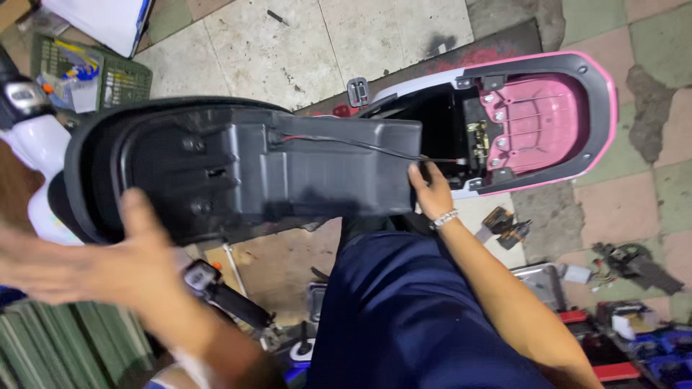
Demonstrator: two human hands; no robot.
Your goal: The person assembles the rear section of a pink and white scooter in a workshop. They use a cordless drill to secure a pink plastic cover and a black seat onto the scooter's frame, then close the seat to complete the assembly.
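1. Right hand (431, 191): closed on the near end corner of the tub (288, 166), fingers hooked over its edge and thumb below. There is a beaded bracelet (445, 218) at the wrist.
2. Left hand (94, 268): open, palm spread, thumb up, holding nothing. It is blurred and sits just beside the seat rim (79, 166) at the tub's far end. I cannot tell whether it touches.
3. Tub: black moulded plastic with its underside towards me, lying across between my two hands. It is joined to the padded seat on the left-hand side.
4. Wire (346, 142): a thin black and red lead that runs along the tub's top edge. It passes just above my right fingers into the bay (440, 122) beyond them.
5. Bay: a dark opening in the pink scooter tail (598, 108), directly past my right hand, with a latch and a pink tray further out.
6. Step in hand, as I judge it: the seat-and-tub unit is lifted clear of the bay and steadied at one end, with the lead not yet freed.
7. Next move calls for: a second hold at the left end, and slack kept in the wire so it is not tugged.
8. Other items: my blue trouser leg (404, 310) is under my right forearm, and loose parts (638, 263) lie on the tiled floor to its right.
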